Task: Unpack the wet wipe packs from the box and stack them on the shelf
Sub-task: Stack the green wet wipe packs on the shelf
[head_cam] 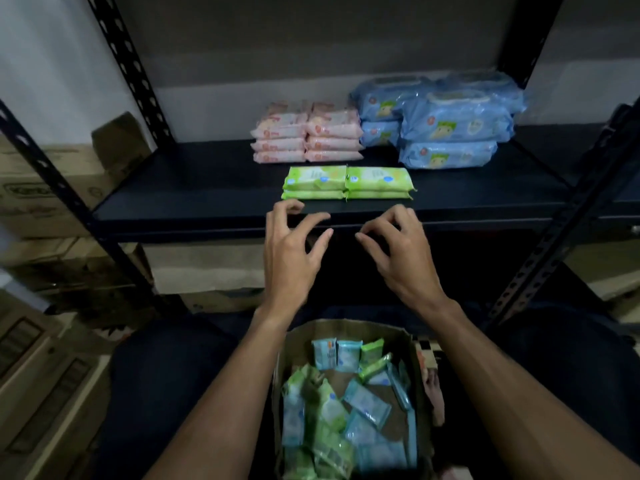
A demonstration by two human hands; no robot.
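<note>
An open cardboard box [301, 336] sits low in front of me, holding several small green and light-blue wet wipe packs [363, 400]. On the dark shelf [194, 192], green packs [348, 182] lie two side by side and two high near the front edge. Behind them stand pink packs [306, 136] and large blue packs [446, 119]. My left hand [291, 251] and my right hand [398, 251] hover just in front of the shelf edge, below the green packs. Both hold nothing, with fingers loosely curled and spread.
Black perforated uprights [128, 67] frame the shelf on the left and right [561, 223]. Stacked cardboard cartons [45, 188] stand to the left, with more cartons on the floor [41, 375]. The left half of the shelf board is bare.
</note>
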